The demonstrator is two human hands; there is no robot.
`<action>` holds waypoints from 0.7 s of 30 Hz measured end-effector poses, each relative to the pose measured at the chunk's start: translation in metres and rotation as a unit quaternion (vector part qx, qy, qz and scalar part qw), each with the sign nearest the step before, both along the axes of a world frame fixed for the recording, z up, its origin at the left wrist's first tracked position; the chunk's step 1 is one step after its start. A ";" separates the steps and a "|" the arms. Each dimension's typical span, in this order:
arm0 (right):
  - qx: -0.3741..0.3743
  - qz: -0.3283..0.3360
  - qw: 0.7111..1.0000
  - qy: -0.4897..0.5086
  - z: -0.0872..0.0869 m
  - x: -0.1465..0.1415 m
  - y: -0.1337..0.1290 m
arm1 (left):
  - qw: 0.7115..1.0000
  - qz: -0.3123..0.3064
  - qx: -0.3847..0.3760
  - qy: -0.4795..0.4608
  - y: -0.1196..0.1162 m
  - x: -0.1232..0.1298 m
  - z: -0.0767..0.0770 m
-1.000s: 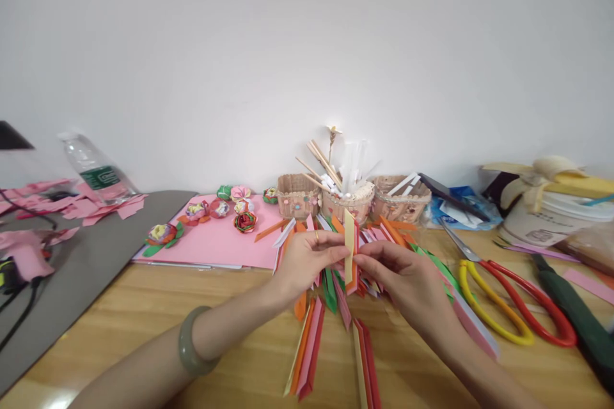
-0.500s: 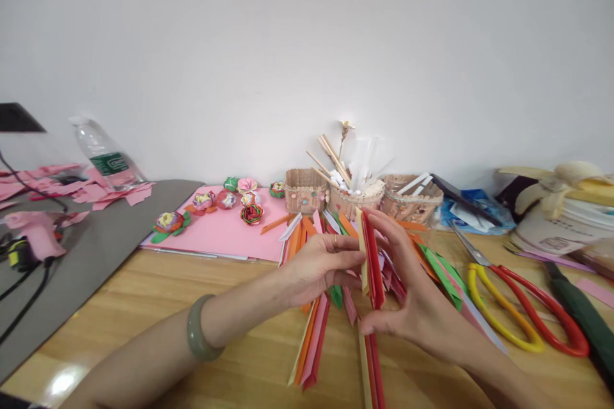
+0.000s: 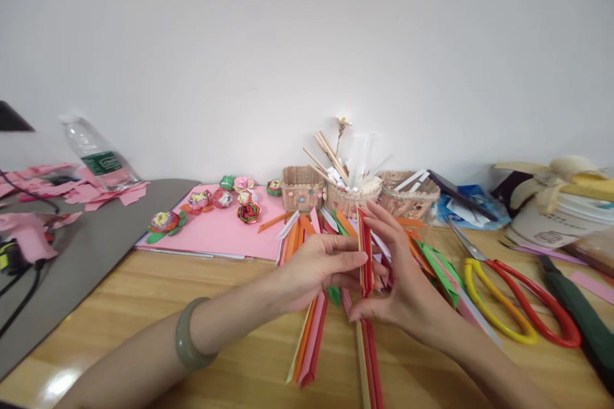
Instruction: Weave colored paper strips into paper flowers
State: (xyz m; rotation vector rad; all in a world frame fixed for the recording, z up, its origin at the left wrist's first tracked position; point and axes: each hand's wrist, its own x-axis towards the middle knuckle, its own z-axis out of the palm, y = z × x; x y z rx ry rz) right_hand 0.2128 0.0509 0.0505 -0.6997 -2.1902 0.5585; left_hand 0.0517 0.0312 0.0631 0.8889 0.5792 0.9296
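Observation:
A small stack of folded red and cream paper strips [image 3: 365,246] is held upright above the table. My left hand [image 3: 314,271] pinches it from the left, thumb across the near face. My right hand [image 3: 407,284] curves around its right side, with fingers near the top and thumb by the lower end. Some of the right fingers are hidden behind the stack. Below my hands, another bundle of red and cream strips [image 3: 370,367] lies toward the near edge. Orange and pink folded strips [image 3: 309,348] rest to its left, and more coloured pieces lie behind my hands.
Yellow-and-red-handled scissors [image 3: 501,268] lie on the right beside a dark green tool [image 3: 573,307]. Small baskets [image 3: 302,190] stand along the wall. Paper flowers [image 3: 248,212] sit on a pink sheet [image 3: 211,236]. A pink glue gun [image 3: 29,235] and a bottle [image 3: 100,156] are at left.
The stack has turned in my hands, so its red side faces me more and less cream shows. My left thumb now reaches across it. The view has shifted slightly.

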 end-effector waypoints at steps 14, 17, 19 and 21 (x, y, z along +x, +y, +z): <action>-0.075 0.013 0.996 0.036 0.008 0.004 -0.005 | 0.999 -0.011 -0.024 0.021 -0.001 -0.001 -0.002; -0.083 0.014 0.996 0.035 0.010 0.004 -0.005 | 1.000 -0.014 -0.022 0.013 -0.002 -0.001 0.000; -0.088 0.019 0.995 0.042 0.011 0.004 -0.005 | 1.000 -0.017 -0.023 0.014 -0.002 -0.001 0.001; -0.093 0.023 0.994 0.050 0.011 0.004 -0.004 | 0.999 -0.020 -0.026 0.022 -0.002 -0.001 0.002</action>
